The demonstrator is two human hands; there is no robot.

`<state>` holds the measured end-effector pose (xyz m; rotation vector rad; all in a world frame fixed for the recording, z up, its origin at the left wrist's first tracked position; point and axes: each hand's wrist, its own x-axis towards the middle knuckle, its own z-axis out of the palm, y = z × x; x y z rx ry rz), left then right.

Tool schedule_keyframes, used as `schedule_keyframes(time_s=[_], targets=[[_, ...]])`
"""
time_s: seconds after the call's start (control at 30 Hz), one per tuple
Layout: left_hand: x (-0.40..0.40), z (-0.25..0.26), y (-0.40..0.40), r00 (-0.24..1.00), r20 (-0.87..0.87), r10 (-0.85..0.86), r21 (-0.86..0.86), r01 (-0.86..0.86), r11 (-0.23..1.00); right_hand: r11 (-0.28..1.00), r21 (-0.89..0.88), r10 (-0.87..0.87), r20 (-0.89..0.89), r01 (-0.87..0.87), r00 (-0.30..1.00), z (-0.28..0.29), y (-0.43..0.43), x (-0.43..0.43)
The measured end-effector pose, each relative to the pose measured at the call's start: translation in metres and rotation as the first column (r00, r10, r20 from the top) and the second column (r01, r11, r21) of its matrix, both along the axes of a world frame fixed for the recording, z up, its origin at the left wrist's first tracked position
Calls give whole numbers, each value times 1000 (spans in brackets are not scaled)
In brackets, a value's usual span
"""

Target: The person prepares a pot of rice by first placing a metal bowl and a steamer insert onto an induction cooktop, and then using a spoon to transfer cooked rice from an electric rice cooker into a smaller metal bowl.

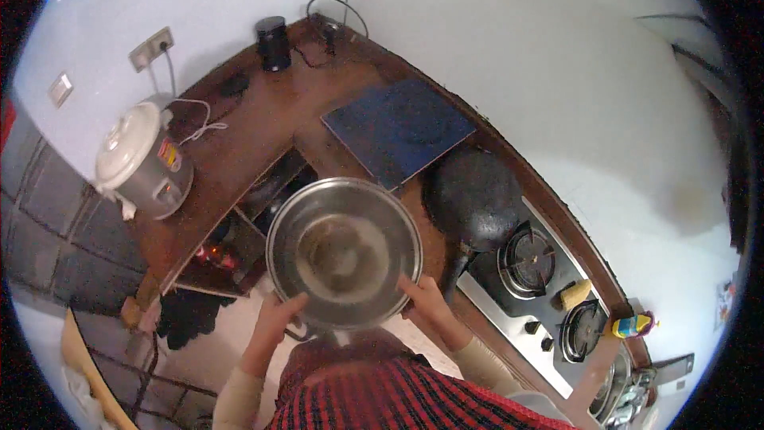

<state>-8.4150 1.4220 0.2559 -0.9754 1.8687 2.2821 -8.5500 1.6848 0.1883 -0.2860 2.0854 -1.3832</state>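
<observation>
A round metal basin (344,191) is held level before my body. My left hand (279,318) grips its near left rim, with the thumb over the edge. On the near right rim, my right hand (425,300) has hold of it, thumb on top. The basin's inside shows a pale, cloudy ring around a brownish middle; whether it holds liquid I cannot tell. Just beyond the basin lies a dark blue square board or panel (397,125) on the brown counter. A black wok (474,191) with a handle sits right of the basin, beside the gas stove.
A rice cooker (146,164) stands on the left counter, its cord plugged into the wall. A black canister (273,45) is near the corner. The two-burner gas stove (525,304) and a yellow-and-blue bottle (632,325) are at right. Open compartments (239,233) lie below the left counter.
</observation>
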Motion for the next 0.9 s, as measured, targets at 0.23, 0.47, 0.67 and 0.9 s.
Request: schedule_keyframes(time_s=[0.23,0.47,0.67,0.9], targets=[[-172,9,-66,969,-73,-235,44,239,970,806,-259,-480,239,532,844,59,-56,-82],[-319,3,-94,865,-164,-475,-9,480,877,734,-207,-623,175,647,762,83,-75,-177],[-429,16,-99,770,-72,-634,-298,590,750,667,-246,-701,111,703,704,103,-86,-242],[-536,37,-91,678,-111,-726,-685,477,550,593,-258,-775,71,762,628,124,-93,-286]])
